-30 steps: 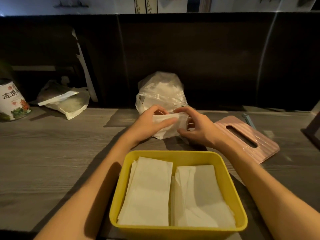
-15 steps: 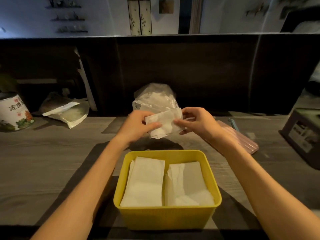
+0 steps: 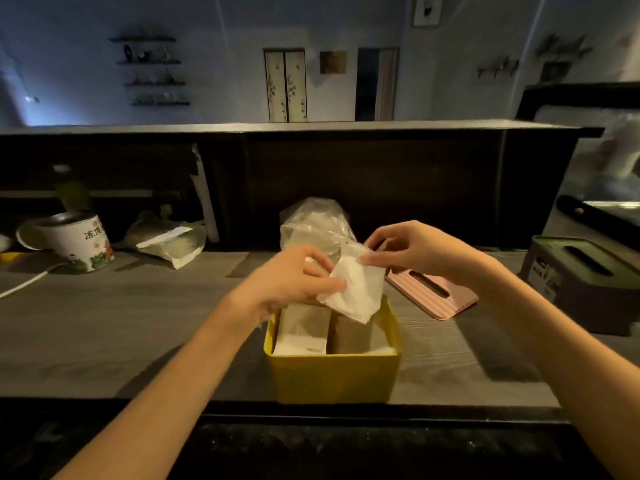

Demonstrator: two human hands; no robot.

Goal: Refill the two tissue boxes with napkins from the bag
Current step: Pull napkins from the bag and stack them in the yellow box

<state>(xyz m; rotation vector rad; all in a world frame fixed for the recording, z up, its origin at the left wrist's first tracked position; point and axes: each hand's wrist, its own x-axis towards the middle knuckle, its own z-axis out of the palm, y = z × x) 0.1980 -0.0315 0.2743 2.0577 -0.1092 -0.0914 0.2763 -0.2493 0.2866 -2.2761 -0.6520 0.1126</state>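
An open yellow tissue box (image 3: 332, 375) stands at the near edge of the wooden counter, with two stacks of white napkins inside. Above its far rim I hold a white napkin bundle (image 3: 356, 292) with both hands. My left hand (image 3: 294, 278) grips its left side. My right hand (image 3: 412, 249) pinches its upper right corner. The clear plastic bag of napkins (image 3: 313, 225) stands behind, against the dark back panel. A pink slotted lid (image 3: 433, 294) lies flat to the right. A dark green tissue box (image 3: 585, 282) with its lid on sits at the far right.
A white tin can (image 3: 81, 244) stands at the left, with a white cable beside it. A crumpled paper bag (image 3: 169, 242) lies next to it. A dark panel rises behind the counter. A dark glass case is at the far right.
Both hands have lifted the napkin bundle up from the counter by the bag to above the yellow box's far rim. My head has tilted up, showing the room and the green box.
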